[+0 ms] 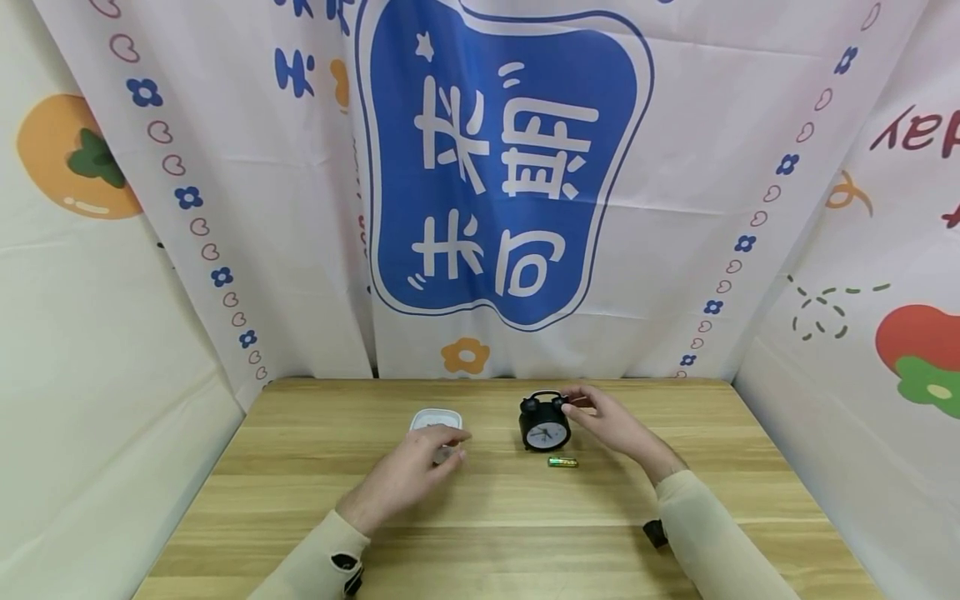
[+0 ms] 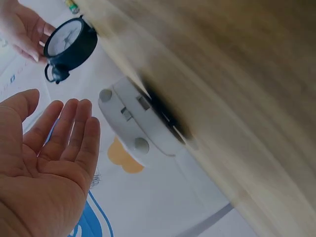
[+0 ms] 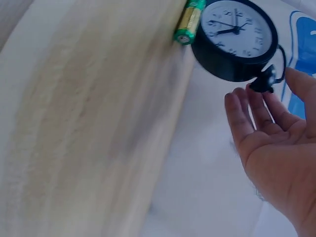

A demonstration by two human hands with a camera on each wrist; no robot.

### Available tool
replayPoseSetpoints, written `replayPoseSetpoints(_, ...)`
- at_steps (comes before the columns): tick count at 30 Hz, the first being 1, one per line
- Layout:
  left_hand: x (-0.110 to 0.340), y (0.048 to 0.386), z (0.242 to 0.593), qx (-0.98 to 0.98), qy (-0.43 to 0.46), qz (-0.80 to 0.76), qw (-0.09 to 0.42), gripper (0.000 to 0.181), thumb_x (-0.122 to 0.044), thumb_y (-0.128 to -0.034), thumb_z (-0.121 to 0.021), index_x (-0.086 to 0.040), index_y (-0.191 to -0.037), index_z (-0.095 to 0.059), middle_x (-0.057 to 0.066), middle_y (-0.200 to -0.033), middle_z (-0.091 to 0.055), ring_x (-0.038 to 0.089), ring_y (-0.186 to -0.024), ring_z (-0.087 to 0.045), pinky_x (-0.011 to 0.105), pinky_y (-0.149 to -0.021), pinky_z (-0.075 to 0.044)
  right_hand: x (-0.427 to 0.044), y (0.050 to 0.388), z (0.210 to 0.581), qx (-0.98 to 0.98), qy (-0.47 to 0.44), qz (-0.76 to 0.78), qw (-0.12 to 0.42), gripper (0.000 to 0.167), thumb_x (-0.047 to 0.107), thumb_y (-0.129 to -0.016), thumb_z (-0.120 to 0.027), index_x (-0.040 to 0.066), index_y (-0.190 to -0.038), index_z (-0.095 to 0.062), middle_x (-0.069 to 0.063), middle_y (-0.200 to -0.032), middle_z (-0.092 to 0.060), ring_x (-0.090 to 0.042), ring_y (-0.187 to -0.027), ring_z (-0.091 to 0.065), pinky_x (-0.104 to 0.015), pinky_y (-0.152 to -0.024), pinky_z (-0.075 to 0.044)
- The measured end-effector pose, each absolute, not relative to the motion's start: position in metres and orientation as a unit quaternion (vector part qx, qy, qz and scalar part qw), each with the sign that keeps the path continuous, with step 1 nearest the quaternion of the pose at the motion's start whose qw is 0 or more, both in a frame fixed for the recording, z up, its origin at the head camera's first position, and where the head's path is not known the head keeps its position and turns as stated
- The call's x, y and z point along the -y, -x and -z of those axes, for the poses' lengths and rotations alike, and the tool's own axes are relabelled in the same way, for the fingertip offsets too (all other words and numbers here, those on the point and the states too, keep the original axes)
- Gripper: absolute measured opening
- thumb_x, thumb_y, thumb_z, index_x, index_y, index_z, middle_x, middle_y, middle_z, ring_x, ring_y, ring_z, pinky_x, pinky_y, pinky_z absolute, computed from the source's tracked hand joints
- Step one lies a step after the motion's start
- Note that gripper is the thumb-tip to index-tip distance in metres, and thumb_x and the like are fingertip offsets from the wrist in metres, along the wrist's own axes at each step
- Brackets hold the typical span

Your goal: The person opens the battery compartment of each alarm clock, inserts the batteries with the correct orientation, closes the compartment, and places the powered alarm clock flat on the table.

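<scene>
A black twin-bell alarm clock (image 1: 545,423) with a white dial stands upright on the table. Beside its right bell is my right hand (image 1: 611,423); in the right wrist view the fingers (image 3: 242,116) are loosely spread near the bell and handle, and whether they touch cannot be told. My left hand (image 1: 412,471) hovers over a white rounded-square device (image 1: 437,417), partly covering it in the head view. From the left wrist that hand's fingers look relaxed and hold nothing, and the device shows round grey knobs and small slots.
A green-and-gold battery (image 1: 563,462) lies on the wooden table (image 1: 495,542) in front of the clock. Printed cloth (image 1: 690,217) hangs behind the table's far edge, with more cloth on both sides.
</scene>
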State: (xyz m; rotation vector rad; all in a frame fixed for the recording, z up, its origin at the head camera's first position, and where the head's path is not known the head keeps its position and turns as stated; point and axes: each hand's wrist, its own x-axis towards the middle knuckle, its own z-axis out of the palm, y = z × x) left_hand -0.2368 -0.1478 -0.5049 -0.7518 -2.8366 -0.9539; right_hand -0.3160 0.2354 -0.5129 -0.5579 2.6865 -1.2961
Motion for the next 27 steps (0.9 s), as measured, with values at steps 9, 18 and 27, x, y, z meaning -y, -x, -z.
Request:
replayPoseSetpoints(9, 0.154, 0.246, 0.500, 0.925, 0.207, 0.313, 0.052, 0.037, -0.023, -0.1144, -0.080, -0.009, -0.148, -0.079, 0.009, -0.151, -0.081, 0.031, -0.143, -0.076, 0.056, -0.122, -0.065, -0.224, 0.298, 0.494, -0.904, 0.197, 0.379, 0.005, 0.052, 0.029, -0.122, -0.066, 0.000, -0.165, -0.058, -0.024, -0.167, -0.064, -0.048, -0.157, -0.061, -0.073, -0.136, -0.049)
replayPoseSetpoints(18, 0.159, 0.253, 0.500, 0.940, 0.188, 0.282, 0.047, 0.042, -0.026, -0.1146, -0.079, -0.010, -0.153, -0.076, 0.014, -0.155, -0.078, 0.036, -0.145, -0.075, 0.058, -0.125, -0.064, -0.212, 0.278, 0.482, -0.931, 0.199, 0.299, -0.069, 0.051, 0.029, -0.121, -0.070, 0.007, -0.165, -0.061, -0.020, -0.169, -0.064, -0.047, -0.160, -0.060, -0.071, -0.134, -0.052)
replayPoseSetpoints(27, 0.160, 0.256, 0.502, 0.953, 0.192, 0.216, 0.086, 0.042, -0.024, -0.1098, -0.086, -0.008, -0.148, -0.077, 0.015, -0.148, -0.080, 0.037, -0.137, -0.078, 0.062, -0.119, -0.066, -0.198, 0.262, 0.478, -0.932, 0.262, 0.185, -0.168, 0.046, 0.025, -0.114, -0.081, 0.006, -0.154, -0.071, -0.015, -0.155, -0.077, -0.039, -0.148, -0.071, -0.063, -0.125, -0.062)
